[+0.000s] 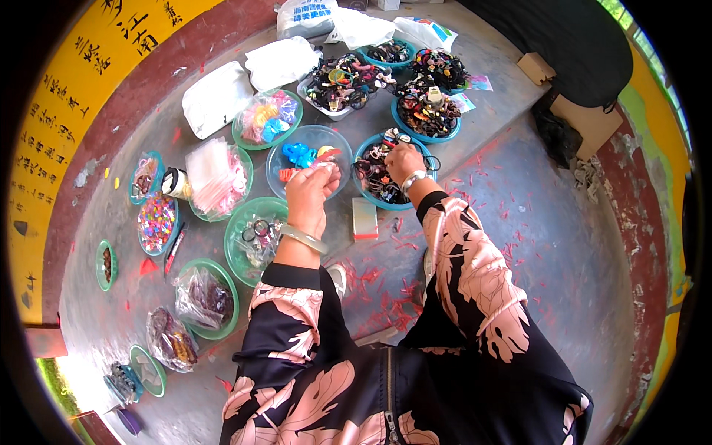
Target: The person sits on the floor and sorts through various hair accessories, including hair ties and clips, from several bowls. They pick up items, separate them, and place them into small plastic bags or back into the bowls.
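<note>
My left hand (310, 194) is raised at the near edge of a clear blue bowl (276, 176), its fingers pinched together around something small and reddish that I cannot make out. Inside that bowl lie blue bundles (299, 154) and some red and yellow pieces. To the right, my right hand (405, 163) reaches over a blue bowl (398, 205) heaped with dark hair ties (371, 163). Its fingers are bent and drawn together at the pile; what they grip is hidden. A small white and red box (365, 219) stands on the floor just in front of this bowl.
More bowls of hair ties (430, 117) and a white tray (337, 113) stand beyond. On the left are green bowls with plastic-bagged goods (215, 178), a bowl of colourful bits (156, 222) and a pen (175, 251). Red scraps (386, 293) litter the floor near my feet.
</note>
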Demonstrator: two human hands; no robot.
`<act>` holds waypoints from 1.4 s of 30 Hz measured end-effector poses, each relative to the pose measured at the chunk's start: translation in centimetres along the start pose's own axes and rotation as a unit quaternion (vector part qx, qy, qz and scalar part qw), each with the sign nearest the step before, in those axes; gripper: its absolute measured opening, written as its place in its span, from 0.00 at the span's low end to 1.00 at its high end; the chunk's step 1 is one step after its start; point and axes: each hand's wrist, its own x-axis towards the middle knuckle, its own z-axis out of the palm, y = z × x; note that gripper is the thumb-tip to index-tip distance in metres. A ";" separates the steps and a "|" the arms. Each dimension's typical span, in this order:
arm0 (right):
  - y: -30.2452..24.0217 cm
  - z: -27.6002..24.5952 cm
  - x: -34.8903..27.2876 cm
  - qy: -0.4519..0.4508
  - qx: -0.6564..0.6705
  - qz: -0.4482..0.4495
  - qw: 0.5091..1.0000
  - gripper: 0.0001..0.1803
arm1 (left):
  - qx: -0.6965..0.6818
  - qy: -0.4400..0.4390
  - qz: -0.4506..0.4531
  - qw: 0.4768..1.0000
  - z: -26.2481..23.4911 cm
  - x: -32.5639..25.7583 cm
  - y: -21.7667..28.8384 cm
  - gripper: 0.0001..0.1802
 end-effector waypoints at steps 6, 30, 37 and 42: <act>2.4 -1.7 1.6 -0.066 0.348 0.147 0.923 0.08 | 0.002 -0.013 0.013 1.000 -0.2 -0.1 -0.2 0.11; 1.4 -6.4 1.2 -0.133 0.607 0.226 0.750 0.09 | 0.004 -0.019 -0.007 1.000 0.9 -0.6 -0.8 0.09; 2.7 -8.1 1.6 -0.092 0.797 0.240 0.546 0.11 | 0.000 -0.023 -0.004 1.000 1.0 -0.5 -1.1 0.09; 1.1 -11.5 1.2 -0.114 0.848 0.178 0.485 0.13 | 0.016 -0.029 -0.006 0.999 0.9 -0.3 -1.5 0.10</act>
